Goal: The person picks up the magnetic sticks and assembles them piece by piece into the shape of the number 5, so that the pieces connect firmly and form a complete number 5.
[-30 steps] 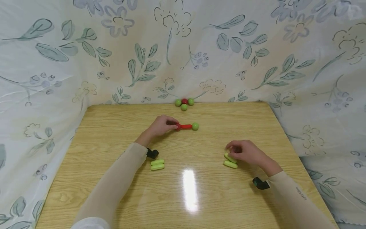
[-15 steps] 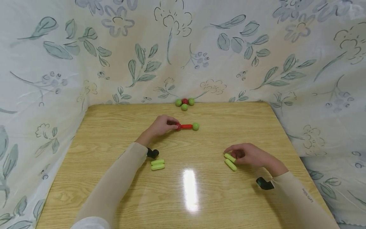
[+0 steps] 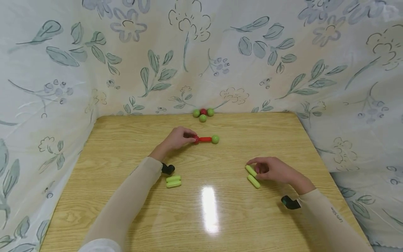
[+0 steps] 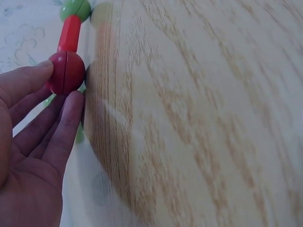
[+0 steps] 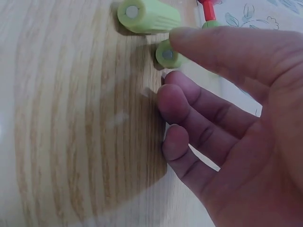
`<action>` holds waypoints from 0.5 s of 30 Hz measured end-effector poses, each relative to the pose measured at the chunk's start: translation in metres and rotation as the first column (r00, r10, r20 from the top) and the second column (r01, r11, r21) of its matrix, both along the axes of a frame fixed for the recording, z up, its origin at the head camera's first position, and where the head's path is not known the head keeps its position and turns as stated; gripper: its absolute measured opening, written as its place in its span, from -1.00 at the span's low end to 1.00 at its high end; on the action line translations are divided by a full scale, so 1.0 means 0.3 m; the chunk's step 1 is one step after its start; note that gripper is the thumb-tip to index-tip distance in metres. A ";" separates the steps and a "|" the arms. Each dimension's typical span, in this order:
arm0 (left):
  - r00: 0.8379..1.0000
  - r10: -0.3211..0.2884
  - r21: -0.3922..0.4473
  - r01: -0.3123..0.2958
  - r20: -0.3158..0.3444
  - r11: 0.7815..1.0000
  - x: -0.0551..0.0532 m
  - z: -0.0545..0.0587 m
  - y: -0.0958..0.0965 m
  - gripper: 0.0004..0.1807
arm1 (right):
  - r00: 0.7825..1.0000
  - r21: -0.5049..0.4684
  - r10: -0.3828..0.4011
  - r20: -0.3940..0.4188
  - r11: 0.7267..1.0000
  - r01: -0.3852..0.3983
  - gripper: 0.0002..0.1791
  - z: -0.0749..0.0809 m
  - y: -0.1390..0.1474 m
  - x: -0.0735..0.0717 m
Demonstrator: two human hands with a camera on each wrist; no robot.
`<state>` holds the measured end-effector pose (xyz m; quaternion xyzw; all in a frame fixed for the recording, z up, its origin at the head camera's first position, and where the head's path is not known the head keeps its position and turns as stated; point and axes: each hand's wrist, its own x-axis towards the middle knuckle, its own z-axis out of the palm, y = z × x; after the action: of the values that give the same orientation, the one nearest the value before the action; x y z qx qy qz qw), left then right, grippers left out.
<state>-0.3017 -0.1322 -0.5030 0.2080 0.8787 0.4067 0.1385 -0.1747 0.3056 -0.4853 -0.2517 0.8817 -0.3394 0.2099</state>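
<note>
My left hand (image 3: 178, 138) pinches a red ball (image 4: 66, 73) between thumb and fingers. A red rod (image 3: 205, 139) joins that ball to a green ball (image 3: 215, 139), in a line pointing right across the table. On the right, my right hand (image 3: 274, 169) holds a light-green rod (image 3: 251, 170) between thumb and index finger, low at the tabletop. Beside it, nearer me, lies a second light-green rod (image 3: 253, 181), apart from the hand. In the right wrist view, both the held rod (image 5: 168, 53) and the loose rod (image 5: 142, 15) show a round grey end.
Two more light-green rods (image 3: 173, 181) lie side by side near the left forearm. At the table's back edge sit several balls, a red one (image 3: 203, 111) among green ones (image 3: 203, 118). A floral cloth (image 3: 201, 59) hangs behind the wooden table (image 3: 141, 224).
My right hand drew back slightly to the right, then shifted a little left; the two right-hand rods turned, and the held one moved apart from the other. My left hand stayed still.
</note>
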 end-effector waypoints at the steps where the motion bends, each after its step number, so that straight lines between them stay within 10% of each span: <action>1: 1.000 0.000 0.001 0.000 0.002 1.000 0.000 0.000 0.000 -0.69 | 1.000 0.004 0.001 0.001 1.000 -0.001 -0.52 0.001 0.000 0.001; 15: 1.000 0.003 0.011 -0.003 -0.002 1.000 0.005 -0.002 -0.003 -0.69 | 0.999 0.020 -0.019 -0.027 1.000 0.020 -0.48 -0.004 -0.012 0.011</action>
<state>-0.3003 -0.1331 -0.5035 0.2079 0.8770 0.4113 0.1359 -0.1713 0.3018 -0.4864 -0.2454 0.8904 -0.3289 0.1972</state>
